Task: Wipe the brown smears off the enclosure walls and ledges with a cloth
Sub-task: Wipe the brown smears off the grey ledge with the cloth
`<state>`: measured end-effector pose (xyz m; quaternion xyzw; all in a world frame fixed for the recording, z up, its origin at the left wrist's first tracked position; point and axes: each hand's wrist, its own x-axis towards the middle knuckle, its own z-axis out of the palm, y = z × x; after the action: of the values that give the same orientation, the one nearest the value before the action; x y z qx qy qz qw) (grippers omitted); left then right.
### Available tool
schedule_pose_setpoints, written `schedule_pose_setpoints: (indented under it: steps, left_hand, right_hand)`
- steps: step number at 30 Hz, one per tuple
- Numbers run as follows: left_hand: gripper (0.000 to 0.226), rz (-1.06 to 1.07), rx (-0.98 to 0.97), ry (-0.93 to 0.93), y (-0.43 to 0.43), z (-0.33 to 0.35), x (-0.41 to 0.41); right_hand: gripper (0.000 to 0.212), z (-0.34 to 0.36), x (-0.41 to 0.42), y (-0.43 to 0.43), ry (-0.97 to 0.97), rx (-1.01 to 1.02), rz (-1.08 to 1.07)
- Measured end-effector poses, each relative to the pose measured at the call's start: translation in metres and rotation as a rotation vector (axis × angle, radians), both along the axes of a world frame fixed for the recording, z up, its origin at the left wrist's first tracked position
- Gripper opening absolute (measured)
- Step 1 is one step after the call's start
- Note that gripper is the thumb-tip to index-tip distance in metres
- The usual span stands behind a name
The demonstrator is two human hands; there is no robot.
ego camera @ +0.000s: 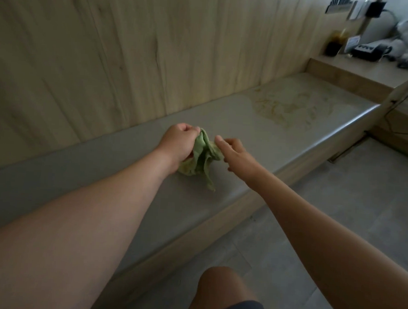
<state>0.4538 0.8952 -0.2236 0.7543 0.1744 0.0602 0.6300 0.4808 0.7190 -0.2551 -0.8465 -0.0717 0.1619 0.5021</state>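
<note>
Nearest me: a bare knee (221, 286) above a dark shorts hem, over pale grey floor tiles (339, 186). Both forearms reach out to the low ledge (182, 212), which has a smooth matt grey top, a rounded lip and a wood-grain front.

Left hand (177, 145): grip closed, fingers curled round a bunched green cloth (201, 159). The cloth is soft and creased, its lower folds draped onto the ledge top.

Right hand (234, 153): touches the cloth's right edge. Whether that grip pinches it I cannot tell.

Brown smears (284, 106): thin looping streaks farther right on the same top, well apart from the cloth.

Wall (109, 53): vertical light wood-grain panelling.
</note>
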Motion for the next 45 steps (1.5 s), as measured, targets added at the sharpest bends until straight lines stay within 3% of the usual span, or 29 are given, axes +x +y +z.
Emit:
schedule_pose_setpoints:
  steps: [4,9,12,16,18,20,23,25,27,31,35,38,39,41,43,45]
  left_hand:
    - [0.032,-0.002,0.080,-0.128,0.016,0.036,-0.002]
    - [0.028,-0.021,0.112,-0.182,0.034,0.068,-0.001]
    - [0.034,0.077,0.136,-0.198,0.049,0.083,0.001]
    - [0.031,0.212,0.289,-0.182,0.075,0.101,0.000]
    - [0.033,0.204,0.412,-0.151,0.089,0.107,-0.003]
    - [0.037,0.127,0.486,-0.133,0.099,0.113,-0.017]
    - [0.041,-0.197,0.804,-0.027,0.113,0.111,-0.028]
    - [0.019,-0.191,0.993,0.110,0.120,0.100,-0.027]
    - [0.011,-0.067,1.021,0.095,0.129,0.091,-0.023]
    - [0.007,0.150,0.845,-0.138,0.140,0.083,-0.013]
    - [0.006,0.049,0.839,-0.202,0.131,0.069,-0.009]
    - [0.009,-0.266,0.818,0.070,0.124,0.038,-0.014]
    - [0.004,-0.400,0.834,0.219,0.122,0.024,-0.017]
    - [0.024,-0.637,0.836,0.520,0.117,-0.001,-0.027]
    - [0.025,-0.750,0.705,0.778,0.113,-0.016,-0.039]
    - [0.032,-0.734,0.543,0.905,0.112,-0.022,-0.046]
  right_hand:
    - [0.095,0.020,-0.011,0.015,-0.150,0.130,0.107]
    - [0.038,0.048,-0.015,0.038,-0.153,0.037,0.110]
    - [0.024,0.063,-0.008,0.042,-0.192,0.010,0.016]
    - [0.027,0.081,0.004,0.037,-0.231,-0.015,-0.086]
    - [0.026,0.085,0.010,0.031,-0.255,-0.030,-0.042]
    - [0.042,0.090,0.013,0.021,-0.194,-0.025,0.060]
    - [0.038,0.093,0.028,0.013,-0.358,-0.325,0.334]
    - [0.022,0.088,0.043,0.016,-0.487,-0.610,0.375]
    - [0.007,0.087,0.055,0.025,-0.588,-0.637,0.240]
    - [0.029,0.095,0.073,0.037,-0.646,-0.339,-0.063]
    - [0.025,0.080,0.073,0.030,-0.684,-0.350,-0.008]
    - [0.020,0.046,0.069,0.011,-0.625,-0.594,0.275]
    - [0.020,0.035,0.067,0.006,-0.557,-0.689,0.395]
    - [0.015,0.016,0.059,-0.001,-0.312,-0.838,0.598]
    - [0.021,0.006,0.051,-0.006,-0.016,-0.893,0.660]
    - [0.033,0.004,0.046,-0.011,0.139,-0.835,0.620]
